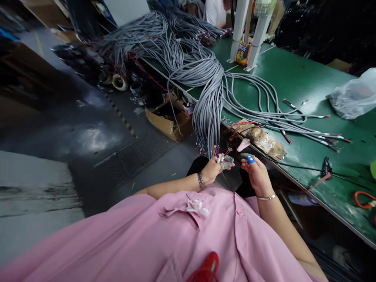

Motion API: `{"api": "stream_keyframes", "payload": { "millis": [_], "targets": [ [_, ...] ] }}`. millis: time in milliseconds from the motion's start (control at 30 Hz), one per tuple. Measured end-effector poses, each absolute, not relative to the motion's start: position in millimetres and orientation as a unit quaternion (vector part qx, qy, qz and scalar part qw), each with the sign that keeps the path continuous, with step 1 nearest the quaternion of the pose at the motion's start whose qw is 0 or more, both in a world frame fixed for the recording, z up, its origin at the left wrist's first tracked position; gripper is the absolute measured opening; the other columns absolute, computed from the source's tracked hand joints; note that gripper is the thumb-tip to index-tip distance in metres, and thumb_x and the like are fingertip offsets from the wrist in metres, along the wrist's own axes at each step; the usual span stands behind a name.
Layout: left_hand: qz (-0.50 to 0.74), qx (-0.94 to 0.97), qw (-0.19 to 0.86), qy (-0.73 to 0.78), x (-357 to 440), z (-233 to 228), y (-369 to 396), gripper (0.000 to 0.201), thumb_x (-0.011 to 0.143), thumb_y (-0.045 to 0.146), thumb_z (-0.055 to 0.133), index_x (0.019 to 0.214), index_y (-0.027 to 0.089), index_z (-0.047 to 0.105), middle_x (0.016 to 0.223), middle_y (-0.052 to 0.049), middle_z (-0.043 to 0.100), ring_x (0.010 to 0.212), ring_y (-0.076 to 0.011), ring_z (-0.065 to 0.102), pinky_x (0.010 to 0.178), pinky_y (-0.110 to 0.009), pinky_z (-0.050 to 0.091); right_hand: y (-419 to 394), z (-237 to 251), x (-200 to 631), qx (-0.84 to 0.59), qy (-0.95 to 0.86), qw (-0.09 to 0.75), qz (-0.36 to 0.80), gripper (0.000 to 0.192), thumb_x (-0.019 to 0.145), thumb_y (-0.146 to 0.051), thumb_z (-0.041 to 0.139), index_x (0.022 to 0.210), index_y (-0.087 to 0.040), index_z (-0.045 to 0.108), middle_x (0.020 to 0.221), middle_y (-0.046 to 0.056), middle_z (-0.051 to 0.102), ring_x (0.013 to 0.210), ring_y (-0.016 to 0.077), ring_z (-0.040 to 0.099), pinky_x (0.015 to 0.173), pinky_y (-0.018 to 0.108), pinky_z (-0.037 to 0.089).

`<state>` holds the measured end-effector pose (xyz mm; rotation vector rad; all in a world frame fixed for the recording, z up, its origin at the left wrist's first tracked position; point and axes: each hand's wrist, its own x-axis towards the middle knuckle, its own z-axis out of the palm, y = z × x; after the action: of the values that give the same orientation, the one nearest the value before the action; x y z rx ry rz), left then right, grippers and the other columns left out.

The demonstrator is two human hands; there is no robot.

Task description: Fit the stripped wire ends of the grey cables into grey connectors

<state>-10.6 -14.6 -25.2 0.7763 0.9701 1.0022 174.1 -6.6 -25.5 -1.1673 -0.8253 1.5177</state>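
My left hand [212,169], with grey covers on some fingers, is closed around the ends of grey cables. Stripped coloured wires [216,150] stick up above its fingers, and white sleeves show at their base. Just to the right, a small gap away, my right hand [258,176] has its fingertips pressed together. One of its fingers wears a blue wrap [250,159] and another a grey cover. Whatever lies between those fingertips is too small to make out. A thick bundle of grey cables [207,105] hangs over the table edge down towards my left hand.
The green table [308,82] bears more grey cables, a taped cardboard piece [264,141], a clear plastic bag [354,94] and orange-handled scissors [364,199]. A cardboard box [167,123] stands on the floor. White posts [258,39] rise from the table; a person [214,13] sits beyond.
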Motion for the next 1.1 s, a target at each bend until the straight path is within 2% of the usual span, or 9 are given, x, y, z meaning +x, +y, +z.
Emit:
{"api": "stream_keyframes", "payload": {
  "millis": [100, 267, 433, 533, 633, 733, 833, 933, 1100],
  "targets": [
    [0.438, 0.371, 0.711, 0.407, -9, -30, -18, 0.030, 0.061, 0.022, 0.076, 0.088, 0.014, 0.068, 0.076, -0.006, 0.068, 0.063, -0.0116, 0.057, 0.054, -0.021, 0.037, -20, -15, 168, -0.477, -0.453, 0.470, 0.589, 0.019, 0.077, -0.036, 0.071, 0.090, -0.023, 0.071, 0.078, 0.000, 0.067, 0.064, 0.0118, 0.056, 0.063, 0.026, 0.046],
    [0.415, 0.404, 0.726, 0.371, -4, -35, -24, 0.036, 0.058, 0.012, 0.071, 0.094, 0.015, 0.068, 0.074, -0.002, 0.066, 0.066, -0.0124, 0.057, 0.064, -0.023, 0.044, -38, 6, 151, -0.422, -0.544, 0.456, 0.564, 0.028, 0.077, -0.033, 0.071, 0.104, -0.028, 0.069, 0.090, 0.002, 0.069, 0.082, 0.0183, 0.061, 0.077, 0.032, 0.049],
    [0.361, 0.448, 0.749, 0.329, -7, -23, -30, 0.035, 0.060, 0.015, 0.072, 0.096, 0.017, 0.070, 0.074, -0.003, 0.066, 0.067, -0.0147, 0.059, 0.063, -0.025, 0.047, -43, 8, 150, -0.443, -0.566, 0.459, 0.522, 0.015, 0.078, -0.036, 0.069, 0.090, -0.026, 0.073, 0.085, 0.003, 0.069, 0.075, 0.0193, 0.061, 0.073, 0.033, 0.050],
    [0.346, 0.440, 0.775, 0.291, -17, -11, -34, 0.037, 0.064, 0.022, 0.076, 0.101, 0.020, 0.069, 0.083, -0.007, 0.069, 0.081, -0.0193, 0.065, 0.072, -0.029, 0.050, -45, 5, 156, -0.452, -0.534, 0.476, 0.532, 0.015, 0.079, -0.036, 0.069, 0.090, -0.026, 0.071, 0.077, 0.001, 0.068, 0.065, 0.0176, 0.059, 0.065, 0.032, 0.049],
    [0.376, 0.445, 0.761, 0.284, -36, -4, -41, 0.039, 0.069, 0.029, 0.076, 0.106, 0.020, 0.068, 0.101, -0.012, 0.069, 0.098, -0.0224, 0.064, 0.084, -0.033, 0.049, -48, 4, 166, -0.474, -0.532, 0.494, 0.499, 0.017, 0.079, -0.035, 0.069, 0.093, -0.026, 0.071, 0.081, 0.002, 0.068, 0.070, 0.0179, 0.058, 0.068, 0.032, 0.048],
    [0.398, 0.455, 0.737, 0.300, -61, -5, -53, 0.041, 0.071, 0.032, 0.075, 0.109, 0.019, 0.067, 0.111, -0.016, 0.067, 0.104, -0.0234, 0.063, 0.086, -0.032, 0.048, -52, 5, 177, -0.488, -0.520, 0.521, 0.469, 0.017, 0.079, -0.035, 0.069, 0.093, -0.026, 0.072, 0.078, 0.001, 0.065, 0.067, 0.0161, 0.055, 0.064, 0.030, 0.045],
    [0.417, 0.443, 0.711, 0.353, -87, -11, -68, 0.037, 0.077, 0.037, 0.069, 0.108, 0.018, 0.066, 0.105, -0.015, 0.069, 0.083, -0.0182, 0.066, 0.068, -0.026, 0.048, -54, 5, 184, -0.490, -0.507, 0.538, 0.463, 0.016, 0.078, -0.035, 0.070, 0.091, -0.027, 0.071, 0.074, 0.001, 0.062, 0.063, 0.0146, 0.051, 0.060, 0.029, 0.043],
    [0.415, 0.457, 0.650, 0.443, -108, -17, -79, 0.033, 0.080, 0.041, 0.065, 0.101, 0.015, 0.068, 0.078, -0.009, 0.069, 0.048, -0.0078, 0.052, 0.046, -0.020, 0.035, -55, 3, 187, -0.486, -0.508, 0.537, 0.467, 0.015, 0.077, -0.035, 0.071, 0.089, -0.026, 0.071, 0.074, 0.001, 0.062, 0.062, 0.0145, 0.050, 0.058, 0.029, 0.043],
    [0.460, 0.451, 0.562, 0.520, -123, -11, -78, 0.031, 0.081, 0.042, 0.063, 0.093, 0.014, 0.068, 0.062, -0.003, 0.064, 0.036, -0.0041, 0.039, 0.038, -0.020, 0.022, -52, 4, 183, -0.461, -0.566, 0.479, 0.488, 0.016, 0.079, -0.033, 0.069, 0.093, -0.026, 0.072, 0.077, 0.002, 0.065, 0.063, 0.0145, 0.053, 0.059, 0.028, 0.044]
  ]
}}
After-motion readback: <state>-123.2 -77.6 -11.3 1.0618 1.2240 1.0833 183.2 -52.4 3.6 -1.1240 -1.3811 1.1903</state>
